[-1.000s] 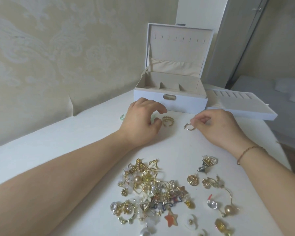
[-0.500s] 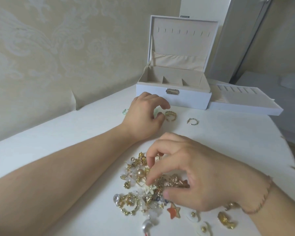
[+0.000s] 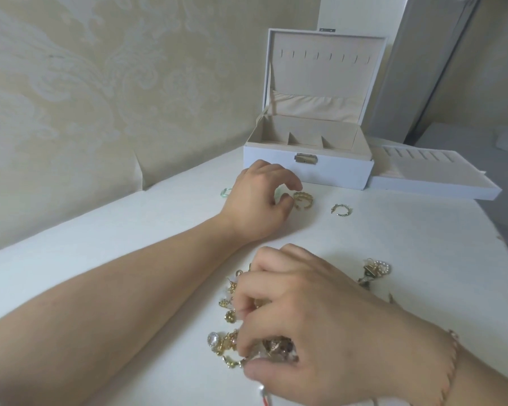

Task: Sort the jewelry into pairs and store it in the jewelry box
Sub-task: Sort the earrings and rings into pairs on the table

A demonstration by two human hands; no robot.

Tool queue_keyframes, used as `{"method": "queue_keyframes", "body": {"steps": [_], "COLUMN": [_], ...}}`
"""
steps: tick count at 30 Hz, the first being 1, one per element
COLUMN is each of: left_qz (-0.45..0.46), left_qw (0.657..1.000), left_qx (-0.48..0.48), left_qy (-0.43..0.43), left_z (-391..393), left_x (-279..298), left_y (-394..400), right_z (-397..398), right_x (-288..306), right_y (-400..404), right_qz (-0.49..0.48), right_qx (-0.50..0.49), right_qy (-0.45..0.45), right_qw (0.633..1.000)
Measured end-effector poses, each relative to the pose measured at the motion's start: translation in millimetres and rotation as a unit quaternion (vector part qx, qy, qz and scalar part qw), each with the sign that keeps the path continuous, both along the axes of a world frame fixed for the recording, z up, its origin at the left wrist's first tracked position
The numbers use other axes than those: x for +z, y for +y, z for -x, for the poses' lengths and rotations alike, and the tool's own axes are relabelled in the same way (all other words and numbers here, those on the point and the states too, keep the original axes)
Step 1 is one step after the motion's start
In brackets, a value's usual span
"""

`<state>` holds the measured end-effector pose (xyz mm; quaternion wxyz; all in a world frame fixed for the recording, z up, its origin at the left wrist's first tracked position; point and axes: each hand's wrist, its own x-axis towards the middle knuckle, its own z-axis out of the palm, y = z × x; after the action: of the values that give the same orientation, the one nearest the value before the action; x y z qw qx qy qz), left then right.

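White-covered desk (image 3: 106, 259), set against pale damask wallpaper. At far edge: white rectangular jewelry box (image 3: 308, 168), lid upright, beige-lined compartments apparently empty; brass clasp on front wall. Just beside it to the right: white removable tray with slotted beige lining (image 3: 434, 177), apparently empty too. In front of box: chunky gold chain-pattern ring (image 3: 303, 199), lying flat; apart from it to the right, thin gold open hoop earring (image 3: 342, 210). Left hand (image 3: 258, 206) resting on desk beside chunky ring, fingers curled loosely, thumb and forefinger near but not gripping ring; whether anything sits under the palm, cannot tell. Pale green translucent piece (image 3: 225, 192) peeping out at left of that hand. Near edge: tangled heap of small gold, pearl and crystal jewelry (image 3: 229, 341), largely covered by right hand (image 3: 302, 323). Right hand fingers bent down into heap, tips drawn together as for picking; item held, if any, not discernible. Small pearl-and-gold cluster (image 3: 376, 271) lying separate, right of heap. Handling, judged: pieces light, rigid, smooth and prone to slip; hooks and posts likely to snag neighbours, so lifting slowly by the solid body rather than by wire or stone setting advised; pearls and crystals probably scratch-prone. Sorting at early stage, nothing yet stored.
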<state>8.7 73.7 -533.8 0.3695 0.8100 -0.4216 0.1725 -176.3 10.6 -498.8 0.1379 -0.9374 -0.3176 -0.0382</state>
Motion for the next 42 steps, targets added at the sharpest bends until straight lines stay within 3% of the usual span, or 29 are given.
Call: {"method": "queue_keyframes", "body": {"steps": [10,19,23,26,29,37,42], "left_qz": [0.000,0.010,0.002,-0.018,-0.026,-0.049,-0.072], "left_qw": [1.000,1.000,1.000,1.000,1.000,0.998,0.996], "left_qx": [-0.001,0.001,-0.001,-0.001,-0.001,0.004,0.010], "left_qy": [0.008,0.015,0.007,-0.007,-0.017,-0.041,-0.046], "left_z": [2.1,1.9,-0.2,-0.2,-0.7,-1.9,-3.2], "left_x": [0.8,0.9,0.8,0.4,-1.0,-3.4,-5.2], "left_y": [-0.2,0.4,1.2,1.0,0.5,-1.2,-1.7], "right_z": [-4.7,-8.8,-28.7,-61.4,-78.4,-78.9,-86.4], "right_x": [3.0,10.2,17.3,8.3,-14.4,-29.0,-33.5], "right_y": [1.2,-18.6,-63.8,-114.8,-142.5,-147.3,-146.0], "right_qz": [-0.015,-0.213,-0.293,-0.249,-0.186,-0.194,-0.141], "right_qx": [0.041,0.042,-0.060,-0.252,-0.361,-0.355,-0.382], "right_qy": [0.053,0.150,0.048,-0.081,-0.096,-0.068,-0.073], "right_qw": [0.998,0.965,0.953,0.932,0.909,0.912,0.911]}}
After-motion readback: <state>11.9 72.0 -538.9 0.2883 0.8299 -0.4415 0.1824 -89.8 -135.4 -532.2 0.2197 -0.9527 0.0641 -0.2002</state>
